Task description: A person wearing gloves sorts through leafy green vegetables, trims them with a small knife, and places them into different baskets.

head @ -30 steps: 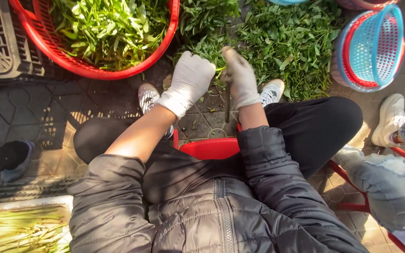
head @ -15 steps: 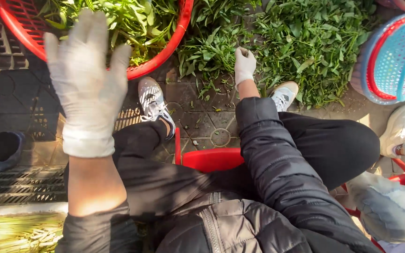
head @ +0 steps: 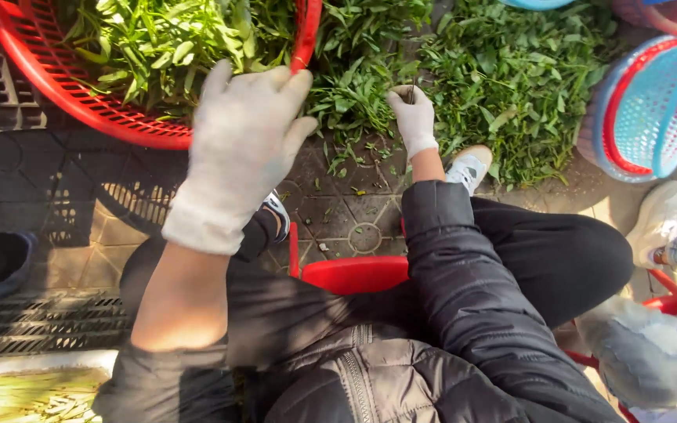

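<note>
**Right hand pinches a stem at the greens pile, left hand lifted open**

Right hand [head: 412, 117] is down at the near edge of the greens pile [head: 503, 78], white glove on, fingers closed around a thin dark stem [head: 413, 92] that pokes up between the fingertips. The grip is a pinch, not a fist. The stem stands at the pile's near left edge, where loose leaves thin out onto the paving [head: 338, 219].

Left hand [head: 240, 149] is raised high in front of the camera, gloved, fingers spread and slack, holding nothing. It hangs over the rim of the red basket [head: 111, 117], which sits left of the pile and is heaped with lighter green leaves.

To do this well, I judge the pinch should stay low on the stem, near where it meets the pile, so one stalk comes away clean and doesn't drag a tangle along. The free hand would do best close to the pile, ready to steady the rest.

Pose: right arm runs straight out over the right knee, black sleeve pushed back off the wrist, palm turned down. Left forearm is bare, bent upward, back of the glove facing the camera. A red stool [head: 354, 274] shows between the knees, near side of the pile.
</note>
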